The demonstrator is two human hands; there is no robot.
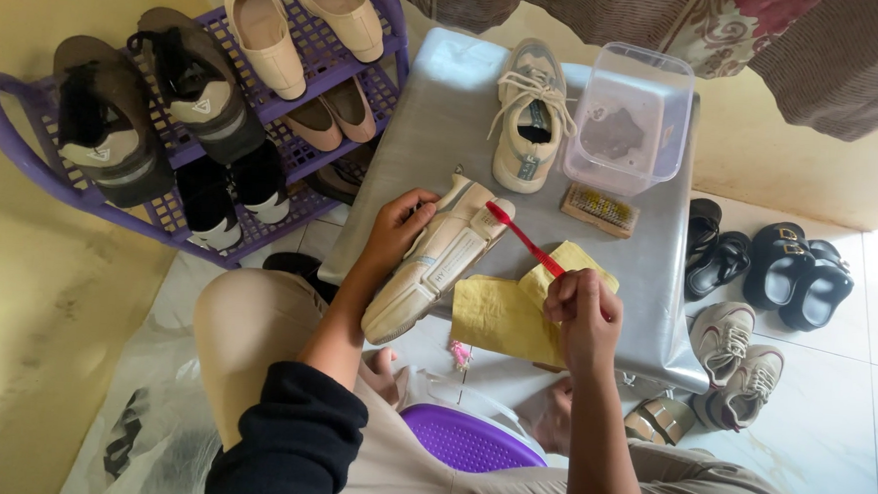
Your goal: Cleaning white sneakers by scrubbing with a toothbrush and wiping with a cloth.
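My left hand (397, 227) grips a cream sneaker (428, 266) on its side, sole toward me, over the near edge of a grey metal table (648, 278). My right hand (582, 317) holds a red toothbrush (524, 239), its head touching the sneaker's heel end. A yellow cloth (500, 315) lies on the table under my right hand. The matching sneaker (529, 116) with laces stands upright farther back.
A clear plastic tub (631, 117) and a wooden scrub brush (599, 209) sit at the table's far right. A purple shoe rack (293, 169) with several shoes stands at left. Sandals (796, 271) and sneakers (738, 361) lie on the floor at right. A purple stool (464, 441) is beneath me.
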